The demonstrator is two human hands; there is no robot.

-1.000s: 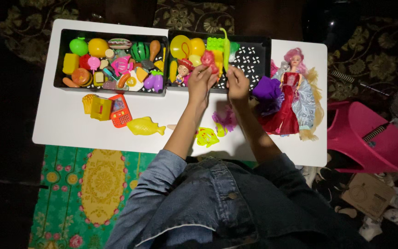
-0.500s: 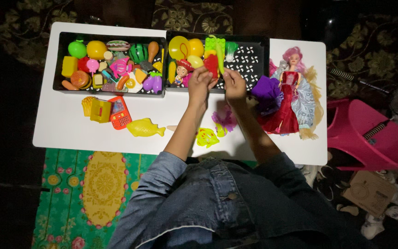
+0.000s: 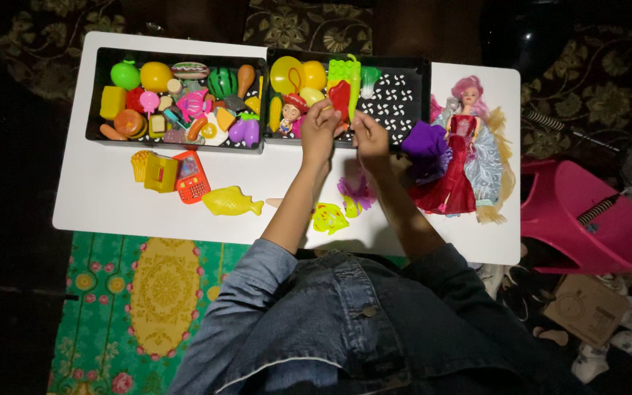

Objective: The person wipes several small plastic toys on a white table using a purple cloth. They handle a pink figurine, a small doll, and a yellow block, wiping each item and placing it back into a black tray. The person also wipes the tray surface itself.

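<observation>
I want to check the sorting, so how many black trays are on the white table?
2. The left black tray sits at the table's back left, crowded with toy food. The right black tray touches it, half filled, beside both hands.

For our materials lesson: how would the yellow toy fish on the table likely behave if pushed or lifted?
The yellow toy fish looks like hollow moulded plastic, so probably light and stiff. It lies flat on the white table, so likely slides rather than rolls.
</observation>
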